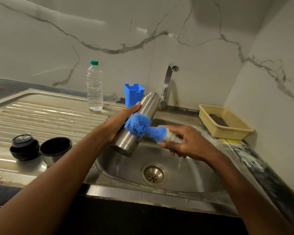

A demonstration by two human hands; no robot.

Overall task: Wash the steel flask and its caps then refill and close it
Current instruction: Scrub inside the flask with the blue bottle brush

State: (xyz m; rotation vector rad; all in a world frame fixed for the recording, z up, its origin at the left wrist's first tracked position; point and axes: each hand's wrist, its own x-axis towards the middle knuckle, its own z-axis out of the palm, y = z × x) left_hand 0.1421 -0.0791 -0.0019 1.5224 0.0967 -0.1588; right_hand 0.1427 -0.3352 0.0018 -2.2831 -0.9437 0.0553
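Gripping the steel flask [139, 121], left hand [124, 119] wraps its body. Right hand [182, 143] grasps the blue brush [141, 124] against it. Flask uncapped, mouth tilted toward one o'clock.

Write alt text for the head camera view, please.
Over a steel sink, the left hand holds a steel flask tilted while the right hand scrubs its side with a blue brush. Two caps sit on the drainboard.

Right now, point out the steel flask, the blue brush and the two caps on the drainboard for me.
steel flask [147, 106]: head view, upper body below the neck.
blue brush [137, 123]: head view, bristle head against the flask.
black inner cap [24, 146]: head view, its side.
steel outer cap [55, 146]: head view, dark inside of the cup.
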